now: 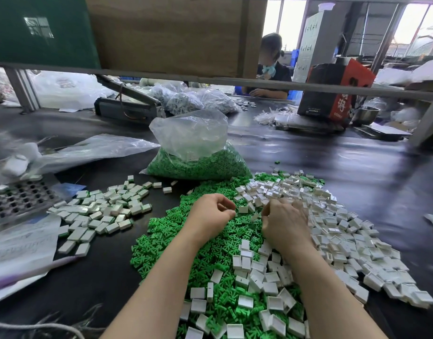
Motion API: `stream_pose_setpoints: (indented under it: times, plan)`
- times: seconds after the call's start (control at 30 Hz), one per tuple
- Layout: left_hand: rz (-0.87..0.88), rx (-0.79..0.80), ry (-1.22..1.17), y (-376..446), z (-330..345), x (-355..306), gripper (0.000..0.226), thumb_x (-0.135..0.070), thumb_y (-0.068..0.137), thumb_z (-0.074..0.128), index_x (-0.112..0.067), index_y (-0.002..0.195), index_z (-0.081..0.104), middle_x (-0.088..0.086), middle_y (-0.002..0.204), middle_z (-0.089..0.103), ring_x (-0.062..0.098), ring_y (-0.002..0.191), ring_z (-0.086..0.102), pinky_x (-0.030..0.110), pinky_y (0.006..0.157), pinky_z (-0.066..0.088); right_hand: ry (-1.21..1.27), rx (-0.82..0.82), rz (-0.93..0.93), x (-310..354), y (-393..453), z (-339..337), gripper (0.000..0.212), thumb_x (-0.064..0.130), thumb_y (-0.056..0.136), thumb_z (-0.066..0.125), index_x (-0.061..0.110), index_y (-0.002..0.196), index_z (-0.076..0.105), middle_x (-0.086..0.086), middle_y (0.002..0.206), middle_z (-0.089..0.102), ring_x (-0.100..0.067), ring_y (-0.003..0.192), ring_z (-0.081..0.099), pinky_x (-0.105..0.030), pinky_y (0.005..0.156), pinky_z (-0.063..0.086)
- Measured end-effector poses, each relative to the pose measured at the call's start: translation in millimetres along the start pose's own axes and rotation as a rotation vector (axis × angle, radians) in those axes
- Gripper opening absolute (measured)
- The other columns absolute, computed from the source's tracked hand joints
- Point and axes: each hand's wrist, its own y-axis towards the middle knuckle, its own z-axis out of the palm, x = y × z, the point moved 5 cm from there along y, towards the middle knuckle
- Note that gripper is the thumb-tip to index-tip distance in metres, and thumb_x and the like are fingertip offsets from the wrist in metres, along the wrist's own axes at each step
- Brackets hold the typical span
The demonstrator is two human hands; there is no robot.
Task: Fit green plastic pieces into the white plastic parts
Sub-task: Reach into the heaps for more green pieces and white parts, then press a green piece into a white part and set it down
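From the head camera, both forearms reach forward over a dark worktop (333, 162). The left hand (211, 214) hovers above a heap of small green plastic pieces (176, 243), its fingers (226, 206) curled inward; whether they pinch anything cannot be told. The right hand (285, 222) rests on a spread of small white rectangular plastic parts (345, 231), fingers bent down among them, with a blurred white part at its fingertips; the grip is unclear. To the left lies a separate pile of white parts with green showing at their edges (105, 211). Behind the heaps stands a clear plastic bag of green pieces (198, 162).
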Motion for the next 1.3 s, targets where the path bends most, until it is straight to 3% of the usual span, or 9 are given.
stream_pose_setpoints:
  times: [0.2, 0.33, 0.47, 0.67, 0.8, 0.9, 1.0, 1.1, 1.3]
  plan:
    - [-0.005, 0.018, 0.08, 0, 6, 6, 0.008, -0.02, 0.092, 0.066, -0.028, 0.092, 0.067, -0.01, 0.085, 0.066, 0.004, 0.079, 0.062, 0.016, 0.061, 0.045, 0.089, -0.021, -0.081, 6, -3, -4, 0.037, 0.011, 0.088, 0.053, 0.032, 0.118, 0.058, 0.009, 0.114, 0.063, -0.019, 0.109, 0.047, -0.035, 0.096, 0.039]
    - [-0.014, 0.013, 0.068, 3, 6, 8, 0.013, -0.016, 0.092, 0.064, -0.028, 0.09, 0.068, -0.006, 0.085, 0.067, 0.009, 0.078, 0.063, 0.02, 0.063, 0.049, 0.11, 0.085, -0.185, 15, -5, -3, 0.038, 0.027, 0.09, 0.057, 0.045, 0.124, 0.058, 0.013, 0.125, 0.058, -0.021, 0.124, 0.04, -0.044, 0.108, 0.035]
    - [-0.023, 0.013, 0.049, 4, 5, 10, 0.019, -0.013, 0.093, 0.062, -0.03, 0.087, 0.069, -0.003, 0.084, 0.068, 0.012, 0.07, 0.061, 0.023, 0.059, 0.047, 0.16, 0.159, -0.275, 20, -8, -1, 0.043, 0.024, 0.083, 0.057, 0.051, 0.117, 0.058, 0.021, 0.11, 0.051, -0.016, 0.119, 0.035, -0.043, 0.107, 0.033]
    - [-0.027, 0.021, 0.032, 5, 4, 10, 0.014, -0.016, 0.092, 0.064, -0.029, 0.089, 0.067, -0.005, 0.086, 0.067, 0.011, 0.079, 0.062, 0.024, 0.068, 0.049, 0.171, 0.153, -0.331, 19, -5, 2, 0.016, 0.049, 0.087, 0.063, 0.046, 0.103, 0.064, 0.023, 0.103, 0.057, -0.014, 0.109, 0.047, -0.038, 0.105, 0.032]
    - [-0.019, 0.034, 0.014, 5, 4, 10, 0.006, -0.021, 0.091, 0.067, -0.025, 0.095, 0.069, -0.003, 0.089, 0.07, 0.012, 0.084, 0.065, 0.027, 0.077, 0.053, 0.198, 0.09, -0.348, 20, -5, 0, 0.016, 0.05, 0.087, 0.062, 0.04, 0.098, 0.064, 0.023, 0.099, 0.061, -0.012, 0.104, 0.054, -0.037, 0.104, 0.034]
    - [-0.005, 0.059, -0.128, 5, 6, 8, 0.013, -0.026, 0.085, 0.075, -0.018, 0.095, 0.073, -0.005, 0.081, 0.071, 0.006, 0.073, 0.064, 0.023, 0.067, 0.051, 0.301, -0.023, -0.382, 25, -6, -9, 0.012, 0.046, 0.087, 0.066, 0.039, 0.096, 0.065, 0.025, 0.088, 0.062, -0.009, 0.094, 0.054, -0.035, 0.092, 0.041]
    - [0.006, 0.056, -0.302, 3, 5, 6, 0.015, -0.023, 0.078, 0.082, -0.014, 0.088, 0.073, -0.006, 0.071, 0.071, 0.0, 0.061, 0.063, 0.014, 0.056, 0.047, 0.447, -0.056, -0.38, 28, -7, -15, 0.018, 0.041, 0.083, 0.072, 0.033, 0.099, 0.067, 0.022, 0.087, 0.066, -0.008, 0.092, 0.058, -0.037, 0.092, 0.043]
    - [-0.011, 0.035, -0.436, 3, 0, 8, 0.015, -0.017, 0.077, 0.081, -0.012, 0.087, 0.071, -0.001, 0.073, 0.074, 0.007, 0.067, 0.068, 0.019, 0.063, 0.053, 0.553, -0.02, -0.335, 26, -6, -15, 0.025, 0.03, 0.084, 0.072, 0.028, 0.108, 0.066, 0.018, 0.089, 0.067, -0.012, 0.096, 0.061, -0.043, 0.094, 0.047]
    - [0.002, 0.076, -0.752, -1, -7, 5, 0.038, -0.023, 0.066, 0.078, -0.004, 0.096, 0.067, 0.015, 0.091, 0.075, 0.017, 0.079, 0.072, 0.024, 0.066, 0.055, 0.189, 0.291, -0.373, 33, -9, 6, 0.03, 0.052, 0.087, 0.063, 0.044, 0.116, 0.065, 0.011, 0.121, 0.053, -0.018, 0.125, 0.038, -0.048, 0.109, 0.033]
